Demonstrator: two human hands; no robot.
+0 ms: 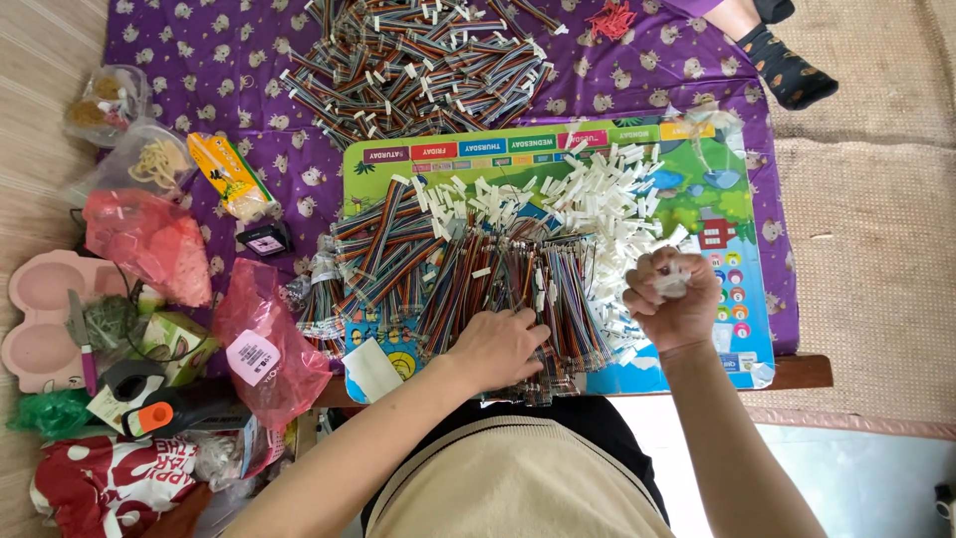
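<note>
Off to your left, a red plastic bag (pixel 267 344) with a pale pink round label lies beside another red bag (pixel 147 241), a yellow packet (pixel 229 176) and a clear bag of rubber bands (pixel 154 162) on the purple cloth (pixel 199 60). The low counter (pixel 797 371) carries a bright green board (pixel 732 239) with a row of coloured label strips along its far edge. Your left hand (pixel 498 347) presses flat, fingers spread, on the rainbow ribbon cables (pixel 498 279) mid-board, while your right hand (pixel 672 299) is raised in a fist, its grip closed on white connectors (pixel 673 283) above the white pile (pixel 597 199).
</note>
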